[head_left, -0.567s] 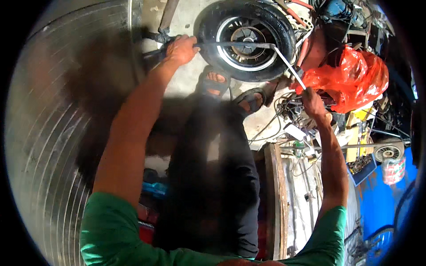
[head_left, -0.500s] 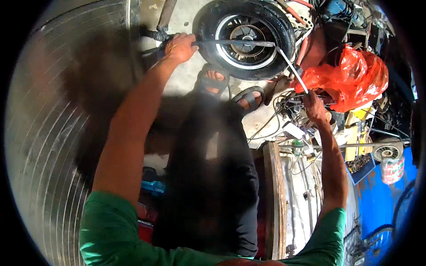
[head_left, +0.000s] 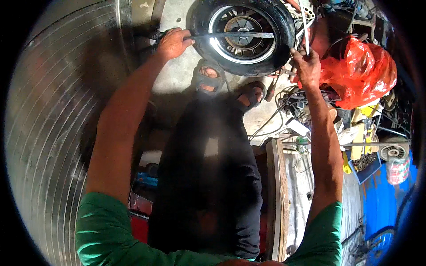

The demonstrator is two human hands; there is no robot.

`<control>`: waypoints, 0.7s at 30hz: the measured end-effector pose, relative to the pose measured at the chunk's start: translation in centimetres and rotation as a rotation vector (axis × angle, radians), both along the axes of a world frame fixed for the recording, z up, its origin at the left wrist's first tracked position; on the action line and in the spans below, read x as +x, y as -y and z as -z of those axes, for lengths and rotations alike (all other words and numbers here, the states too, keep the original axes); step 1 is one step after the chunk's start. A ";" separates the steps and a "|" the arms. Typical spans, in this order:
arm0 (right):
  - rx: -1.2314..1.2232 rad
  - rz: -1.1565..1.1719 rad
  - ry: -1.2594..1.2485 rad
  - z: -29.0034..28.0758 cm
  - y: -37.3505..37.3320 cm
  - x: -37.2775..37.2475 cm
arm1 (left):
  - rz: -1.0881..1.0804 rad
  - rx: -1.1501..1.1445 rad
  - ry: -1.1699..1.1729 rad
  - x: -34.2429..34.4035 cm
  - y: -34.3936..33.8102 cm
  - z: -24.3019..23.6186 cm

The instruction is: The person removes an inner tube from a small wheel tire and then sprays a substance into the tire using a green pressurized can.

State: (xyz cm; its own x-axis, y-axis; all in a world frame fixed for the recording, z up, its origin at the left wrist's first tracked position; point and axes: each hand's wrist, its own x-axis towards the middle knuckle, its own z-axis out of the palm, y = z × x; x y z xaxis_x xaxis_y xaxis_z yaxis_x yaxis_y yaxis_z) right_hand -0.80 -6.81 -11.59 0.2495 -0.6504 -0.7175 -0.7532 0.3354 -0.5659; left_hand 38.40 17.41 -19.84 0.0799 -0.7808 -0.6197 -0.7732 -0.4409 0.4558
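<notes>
Since the earlier frame the right hand (head_left: 306,66) has lifted its thin metal rod (head_left: 304,26) from a slant to nearly upright at upper right, fingers closed around it, its top cut off. At upper left the left hand (head_left: 173,43) is clenched on one flat tyre lever (head_left: 235,35), lying across the single small wheel (head_left: 246,35) at top centre. Right of it one crumpled red plastic bag (head_left: 361,73) sits among clutter hard to make out.
</notes>
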 end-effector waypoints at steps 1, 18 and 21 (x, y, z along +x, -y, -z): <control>-0.084 0.002 -0.032 1.0 -0.2 0.1 | -0.012 -0.101 0.015 -0.3 0.1 -0.3; -0.214 0.244 -0.047 4.9 -9.2 -7.1 | 0.077 -0.218 -0.202 -1.8 2.1 -0.3; -0.089 0.321 -0.053 3.1 -8.7 -5.8 | 0.111 -0.228 -0.182 -1.7 2.2 -0.1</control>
State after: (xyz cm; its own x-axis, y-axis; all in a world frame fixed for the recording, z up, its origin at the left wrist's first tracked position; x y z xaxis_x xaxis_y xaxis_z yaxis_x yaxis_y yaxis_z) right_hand -6.55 1.86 -14.70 -0.0142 -0.7502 -0.6610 -0.6461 0.5114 -0.5666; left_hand 36.74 15.24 -19.71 -0.1101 -0.8990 -0.4239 -0.7072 -0.2288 0.6690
